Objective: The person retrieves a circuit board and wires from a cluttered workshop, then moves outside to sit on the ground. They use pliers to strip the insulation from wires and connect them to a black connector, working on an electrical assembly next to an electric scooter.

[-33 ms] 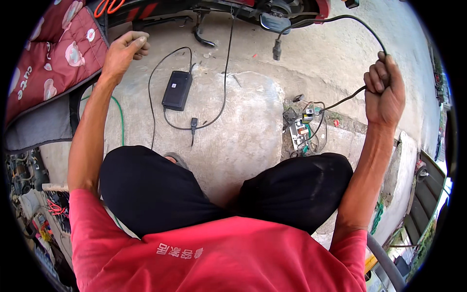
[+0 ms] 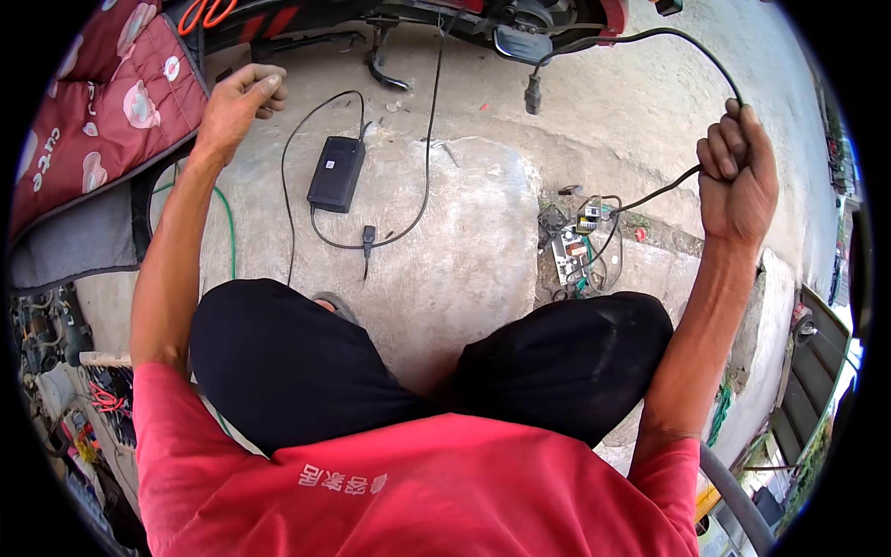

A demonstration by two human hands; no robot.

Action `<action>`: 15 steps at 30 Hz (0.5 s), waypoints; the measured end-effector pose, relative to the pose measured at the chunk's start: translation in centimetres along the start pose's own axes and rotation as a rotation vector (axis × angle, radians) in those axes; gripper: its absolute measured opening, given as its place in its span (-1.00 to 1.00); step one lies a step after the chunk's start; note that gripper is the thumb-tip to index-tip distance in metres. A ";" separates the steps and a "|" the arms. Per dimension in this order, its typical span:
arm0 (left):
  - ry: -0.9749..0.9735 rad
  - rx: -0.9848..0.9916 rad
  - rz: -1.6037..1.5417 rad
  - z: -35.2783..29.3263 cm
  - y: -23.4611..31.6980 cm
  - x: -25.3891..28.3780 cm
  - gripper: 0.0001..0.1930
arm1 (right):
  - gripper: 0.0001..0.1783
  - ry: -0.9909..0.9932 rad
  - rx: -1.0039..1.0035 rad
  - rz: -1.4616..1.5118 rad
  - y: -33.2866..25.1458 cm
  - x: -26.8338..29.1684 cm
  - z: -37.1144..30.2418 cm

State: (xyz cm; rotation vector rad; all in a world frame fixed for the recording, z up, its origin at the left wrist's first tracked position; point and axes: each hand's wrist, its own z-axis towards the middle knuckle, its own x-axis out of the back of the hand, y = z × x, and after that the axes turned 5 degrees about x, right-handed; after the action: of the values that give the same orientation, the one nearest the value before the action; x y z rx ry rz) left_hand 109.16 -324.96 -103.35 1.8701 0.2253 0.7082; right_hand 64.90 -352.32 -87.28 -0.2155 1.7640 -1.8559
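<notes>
My right hand is closed round a black power cord, raised on the right. From that fist the cord arches to the left, and its black connector dangles over the concrete. The cord's other part runs down toward an open circuit board among loose wires. On the left, my left hand is raised beside a maroon quilted cover, fingers curled and thumb against them, with nothing visible in it. A black charger brick lies between my hands, its leads spread out. Close by on the ground is a black plug.
A parked two-wheeler with a footrest and a kickstand stands at the far side. The maroon quilted cover hangs at the left, above a green hose. Clutter fills the lower left.
The dangling connector has swung slightly to the right. My right hand has shifted a touch to the right; little else differs.
</notes>
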 end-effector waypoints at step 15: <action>-0.282 0.010 0.123 -4.0 0.1 -9.6 -0.72 | -0.63 -0.281 -0.091 0.237 -1.7 -7.2 -2.7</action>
State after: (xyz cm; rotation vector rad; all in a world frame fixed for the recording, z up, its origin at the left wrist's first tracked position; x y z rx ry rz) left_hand 99.19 -326.37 -105.75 1.9807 -0.0678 0.5169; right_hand 69.04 -346.49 -84.07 -0.2742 1.6055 -1.5006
